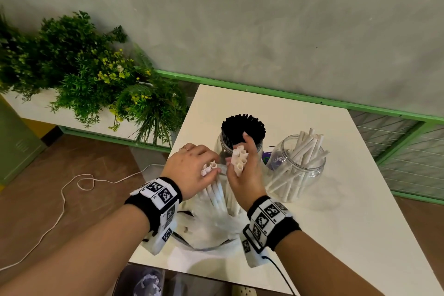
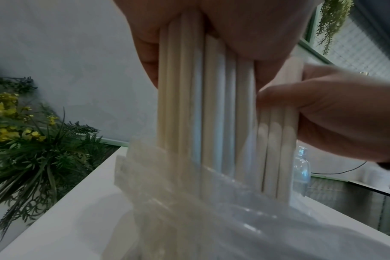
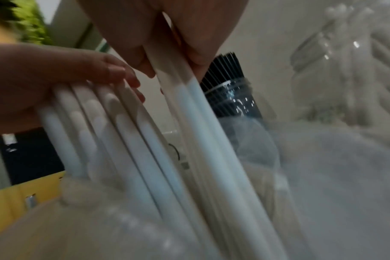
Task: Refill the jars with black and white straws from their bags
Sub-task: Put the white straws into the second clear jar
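Both hands (image 1: 189,166) (image 1: 242,170) grip white straws (image 1: 239,160) above their bag (image 1: 211,226), black-straw jar (image 1: 241,142) just behind.

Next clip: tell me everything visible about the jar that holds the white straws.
The jar of white straws is clear, plastic-looking, round-bodied with a threaded neck and a wide open mouth, no lid on. It stands upright on the white table, to the right of the jar packed with black straws. It is only partly filled: the white straws lean loosely at angles, some tips poking above the rim. Neither hand touches it.
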